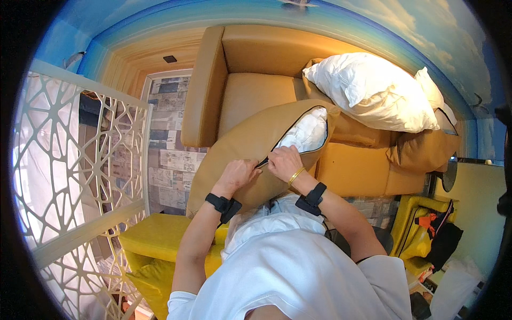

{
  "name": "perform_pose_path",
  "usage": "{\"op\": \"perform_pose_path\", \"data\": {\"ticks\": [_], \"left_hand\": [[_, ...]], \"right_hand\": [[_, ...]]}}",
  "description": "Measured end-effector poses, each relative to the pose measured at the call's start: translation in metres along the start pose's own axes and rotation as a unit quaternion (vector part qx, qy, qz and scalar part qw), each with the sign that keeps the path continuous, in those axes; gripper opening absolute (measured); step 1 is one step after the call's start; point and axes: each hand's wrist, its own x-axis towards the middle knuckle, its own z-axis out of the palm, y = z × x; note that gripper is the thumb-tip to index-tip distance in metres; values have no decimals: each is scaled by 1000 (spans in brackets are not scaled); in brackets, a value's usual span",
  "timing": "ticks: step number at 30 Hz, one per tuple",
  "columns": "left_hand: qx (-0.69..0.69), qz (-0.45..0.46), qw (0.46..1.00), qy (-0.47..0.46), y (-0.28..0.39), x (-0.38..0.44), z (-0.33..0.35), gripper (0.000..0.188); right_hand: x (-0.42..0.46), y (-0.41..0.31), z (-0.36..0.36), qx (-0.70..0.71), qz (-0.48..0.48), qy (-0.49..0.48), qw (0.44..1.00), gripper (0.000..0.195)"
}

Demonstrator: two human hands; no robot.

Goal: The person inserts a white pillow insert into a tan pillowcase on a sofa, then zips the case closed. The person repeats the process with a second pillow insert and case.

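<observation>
A large tan cushion cover [236,148] with a white inner cushion [306,130] inside lies across my front. Its zip gapes at the upper right, where the white filling shows. At the closed end of that gap, my left hand [239,175] pinches the zip edge. Just to the right, my right hand [286,162] grips the zip beside the opening; its fingertips hide the slider, if it is there. Both wrists wear black straps, and a gold bangle circles the right one.
Behind the cover stands a tan sofa [260,90]. White pillows [372,92] and another tan cover [424,150] rest on its right part. Yellow-green seats [160,234] flank me, the right one holding clothes [442,244]. A white lattice screen [86,140] rises at left.
</observation>
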Motion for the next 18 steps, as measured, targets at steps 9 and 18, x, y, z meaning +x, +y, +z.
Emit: {"op": "perform_pose_path", "data": {"ticks": [9,18], "left_hand": [[113,-47,992,11,9,6,-3,32],[36,19,999,-21,-16,11,26,28]], "right_hand": [[7,-11,25,26,11,-75,997,14],[-1,-15,32,55,15,-115,992,15]]}}
